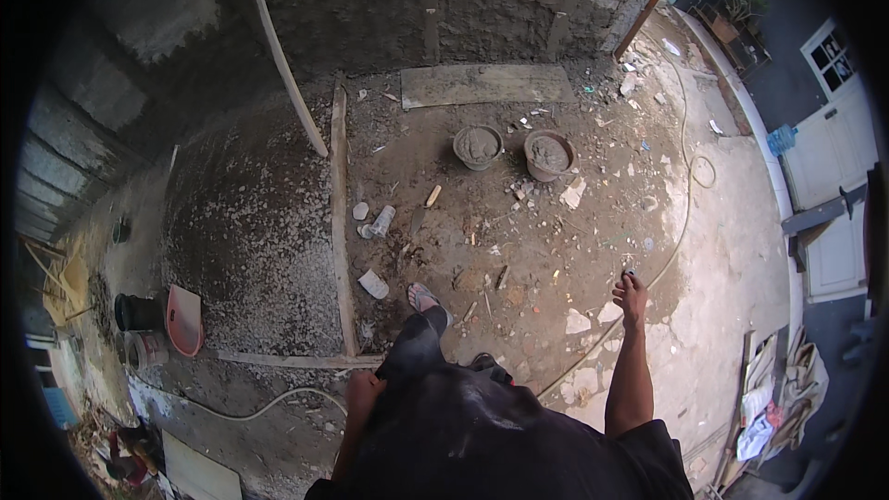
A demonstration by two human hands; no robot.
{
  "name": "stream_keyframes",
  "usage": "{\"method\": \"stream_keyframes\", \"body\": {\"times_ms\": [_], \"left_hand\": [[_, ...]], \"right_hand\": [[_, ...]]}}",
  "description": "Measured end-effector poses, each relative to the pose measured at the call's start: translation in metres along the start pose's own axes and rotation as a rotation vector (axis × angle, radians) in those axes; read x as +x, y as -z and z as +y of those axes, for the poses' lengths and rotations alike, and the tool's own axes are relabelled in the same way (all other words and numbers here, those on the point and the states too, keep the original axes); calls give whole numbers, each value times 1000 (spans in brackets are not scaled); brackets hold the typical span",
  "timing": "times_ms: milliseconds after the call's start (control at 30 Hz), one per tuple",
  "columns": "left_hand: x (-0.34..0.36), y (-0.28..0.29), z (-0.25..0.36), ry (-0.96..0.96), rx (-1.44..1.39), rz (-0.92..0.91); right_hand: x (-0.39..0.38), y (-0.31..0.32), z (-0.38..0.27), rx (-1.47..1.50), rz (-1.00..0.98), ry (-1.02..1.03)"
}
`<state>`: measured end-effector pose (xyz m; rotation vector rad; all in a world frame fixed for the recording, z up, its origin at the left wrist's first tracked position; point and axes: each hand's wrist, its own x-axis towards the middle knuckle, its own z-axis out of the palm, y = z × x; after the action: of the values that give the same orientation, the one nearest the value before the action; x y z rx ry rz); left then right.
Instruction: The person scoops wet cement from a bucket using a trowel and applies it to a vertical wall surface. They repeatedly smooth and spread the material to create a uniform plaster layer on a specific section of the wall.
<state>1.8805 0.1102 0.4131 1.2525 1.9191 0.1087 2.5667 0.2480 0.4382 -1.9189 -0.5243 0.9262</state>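
Note:
My right hand (631,297) hangs out to the right above the dirt floor, fingers curled in; a small dark spot shows at its fingertips, too small to name. Beside my left thigh is my left hand (364,392), curled closed, its fingertips hidden. Ahead, two buckets stand side by side, the left bucket (478,146) and the right bucket (549,156), both full of wet grey mortar. On the ground before my sandalled foot (425,296) lies a trowel (433,195) with a pale handle. Neither hand touches the buckets or trowel.
Timber edging (341,222) borders a gravelly patch on the left, where a pole (285,60) leans. A board (486,86) lies by the rough wall. A hose (686,213) snakes along the right. Rubble and plastic cups litter the ground. Another person (130,456) is at lower left.

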Motion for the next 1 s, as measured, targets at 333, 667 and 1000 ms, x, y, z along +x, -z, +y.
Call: {"method": "stream_keyframes", "body": {"times_ms": [333,667,1000], "left_hand": [[178,41,40,282,201,-39],[349,169,39,257,77,-191],[679,337,397,-168,153,26]], "right_hand": [[-49,-235,68,-375,-488,-444],[77,-387,73,-659,-563,-868],[399,-727,-233,128,-422,-342]]}}
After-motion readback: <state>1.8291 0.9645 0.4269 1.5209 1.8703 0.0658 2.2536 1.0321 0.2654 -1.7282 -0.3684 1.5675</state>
